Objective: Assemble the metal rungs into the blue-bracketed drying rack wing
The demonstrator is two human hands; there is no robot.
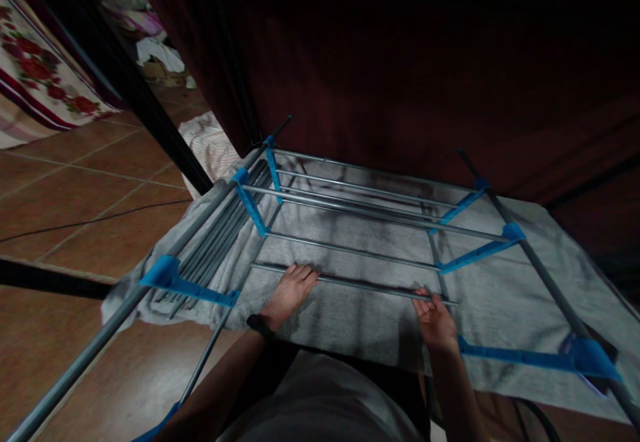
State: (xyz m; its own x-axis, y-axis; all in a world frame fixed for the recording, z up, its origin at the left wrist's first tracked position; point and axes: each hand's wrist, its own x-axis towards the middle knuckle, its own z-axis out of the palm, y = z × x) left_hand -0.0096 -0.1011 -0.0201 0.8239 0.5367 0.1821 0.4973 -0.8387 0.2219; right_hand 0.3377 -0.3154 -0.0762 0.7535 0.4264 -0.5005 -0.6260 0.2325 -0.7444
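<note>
A thin grey metal rod spans the near part of a rack frame, held in both hands. My left hand is closed over it toward its left end, palm down. Near the other end, my right hand pinches it with thumb and fingers. The frame has two long grey side poles with blue plastic brackets. Several crossbars run between the brackets on the far side. The held rod's left end lies by a thinner side tube; I cannot tell whether it is fixed there.
Several loose rods lie side by side at the left on a grey cloth covering the surface. Dark bed-frame posts and a dark red curtain stand beyond. A cable crosses the tiled floor.
</note>
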